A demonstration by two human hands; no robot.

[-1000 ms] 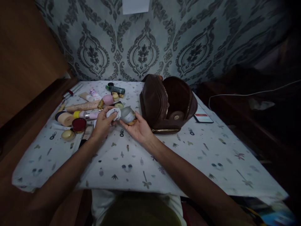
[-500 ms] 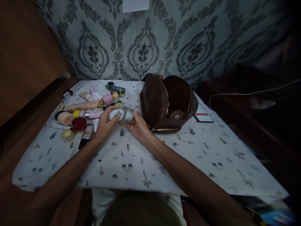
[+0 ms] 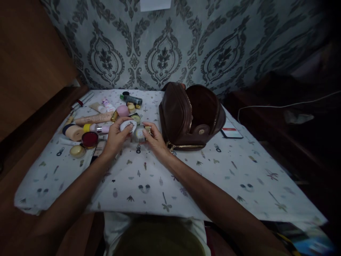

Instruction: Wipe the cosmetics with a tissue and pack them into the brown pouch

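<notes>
My left hand (image 3: 117, 137) grips a crumpled white cloth or tissue (image 3: 128, 126), its fingers wrapped round it. Just to the right, my right hand (image 3: 155, 139) holds a small clear bottle (image 3: 139, 134) with a gold-coloured cap, lying sideways between thumb and fingers. The white cloth is beside the bottle's left end; whether they touch is hard to tell. Right of my hands stands a brown bag (image 3: 174, 117), unzipped and open at the top. A dark red round compact (image 3: 90, 140) and a green-lidded jar (image 3: 135, 118) lie near my left hand.
Several cosmetics cover the table's left side, among them a yellow-lidded jar (image 3: 77, 151), a pink sponge (image 3: 123, 111) and a dark green bottle (image 3: 132, 100). A phone (image 3: 231, 129) lies right of the bag. The patterned tablecloth (image 3: 213, 177) reaches the front edge.
The bottle has turned in my right hand, and its gold-coloured cap now shows at the right. My left hand with the white cloth has moved slightly left, away from the bottle.
</notes>
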